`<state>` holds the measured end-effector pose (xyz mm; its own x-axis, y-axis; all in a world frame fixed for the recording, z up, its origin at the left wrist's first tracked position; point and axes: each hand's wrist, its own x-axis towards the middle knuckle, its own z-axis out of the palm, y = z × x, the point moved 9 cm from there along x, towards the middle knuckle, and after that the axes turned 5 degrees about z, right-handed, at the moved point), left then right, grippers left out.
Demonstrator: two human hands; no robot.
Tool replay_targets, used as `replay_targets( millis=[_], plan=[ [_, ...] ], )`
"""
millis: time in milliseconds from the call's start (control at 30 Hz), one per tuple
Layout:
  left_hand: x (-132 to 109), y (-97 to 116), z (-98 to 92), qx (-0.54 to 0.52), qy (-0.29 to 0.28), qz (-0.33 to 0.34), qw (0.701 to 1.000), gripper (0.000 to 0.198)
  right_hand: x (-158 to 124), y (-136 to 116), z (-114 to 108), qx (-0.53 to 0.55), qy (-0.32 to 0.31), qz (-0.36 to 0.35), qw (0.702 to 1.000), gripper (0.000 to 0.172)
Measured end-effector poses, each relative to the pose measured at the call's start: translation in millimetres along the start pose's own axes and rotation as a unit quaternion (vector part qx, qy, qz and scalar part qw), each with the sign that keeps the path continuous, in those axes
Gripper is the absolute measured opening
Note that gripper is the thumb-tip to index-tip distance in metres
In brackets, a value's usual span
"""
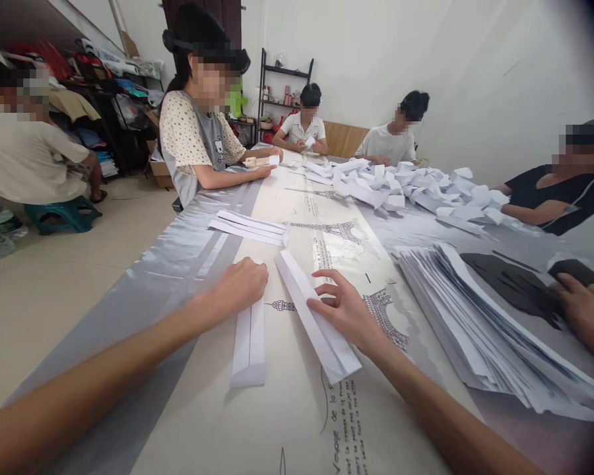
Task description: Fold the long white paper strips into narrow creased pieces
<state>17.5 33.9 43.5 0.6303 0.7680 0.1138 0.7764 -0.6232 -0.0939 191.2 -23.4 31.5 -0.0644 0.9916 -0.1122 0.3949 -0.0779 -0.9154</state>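
My left hand (242, 285) is closed over the far end of a narrow folded paper strip (249, 349) that lies on the table; a bit of white shows by its knuckles. To the right of it, a second folded paper strip (314, 316) lies at a slant, its near end creased open. My right hand (346, 307) is at this strip's right edge, fingers curved and apart, the thumb tip touching the paper. Just beyond both hands, several flat white paper strips (247, 226) lie side by side.
A fanned stack of white paper (475, 323) lies at the right, near a dark cloth-like item (515, 284) and another person's hand (589, 310). Farther back is a heap of folded paper pieces (400, 181). Several people sit or stand around the printed tablecloth (202, 396).
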Motion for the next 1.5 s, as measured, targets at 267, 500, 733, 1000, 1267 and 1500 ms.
replay_targets(
  millis=[267,500,733,1000,1267,1500],
  plan=[
    [-1,15,-1.2,-0.023,0.047,0.048,0.997,0.035,-1,-5,15,-0.213,0.018,-0.096,0.972,0.034],
    [-4,24,7.7,-0.033,0.073,0.087,0.993,0.035,-13,-18,31,-0.287,-0.015,-0.135,0.948,0.025],
    [-3,20,8.1,-0.061,0.095,0.006,0.994,0.048,-11,-16,34,-0.298,-0.02,-0.169,0.939,0.033],
    [-6,24,7.6,-0.08,0.122,0.02,0.989,0.037,-15,-21,46,-0.327,-0.052,-0.287,0.899,0.051],
    [-5,24,12.5,-0.097,0.124,0.019,0.987,0.039,-14,-19,49,-0.331,-0.038,-0.275,0.902,0.052],
    [-4,26,10.0,-0.1,0.122,0.024,0.987,0.038,-14,-18,53,-0.322,-0.054,-0.277,0.904,0.044]
  ],
)
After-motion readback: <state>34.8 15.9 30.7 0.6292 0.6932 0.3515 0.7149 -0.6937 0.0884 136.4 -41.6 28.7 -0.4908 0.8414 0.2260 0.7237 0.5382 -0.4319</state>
